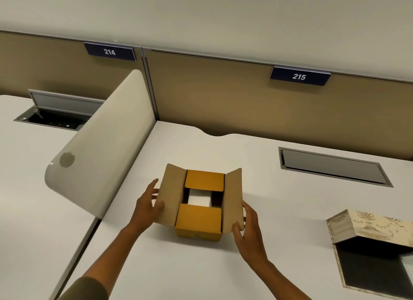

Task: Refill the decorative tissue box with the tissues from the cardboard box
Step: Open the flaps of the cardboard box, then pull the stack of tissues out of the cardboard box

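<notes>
Both hands, left hand [148, 207] and right hand [247, 229], grip the side flaps of the cardboard box [200, 207] mid-desk, white tissues [199, 198] showing inside, the decorative tissue box [375, 250] open at right, below signs 214 [110, 52] and 215 [299, 76].

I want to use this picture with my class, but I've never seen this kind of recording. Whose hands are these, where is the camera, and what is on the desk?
There is no machine here. A person wears a camera on the head, so you look down at their own arms. The left hand and right hand each hold a side flap of a cardboard box standing on a white desk, spreading it open. Two inner flaps are partly folded in, and white tissues show between them. At the right edge lies a decorative tissue box, patterned, with its dark, empty-looking inside facing the camera. Behind are partitions with signs 214 and 215.
</notes>
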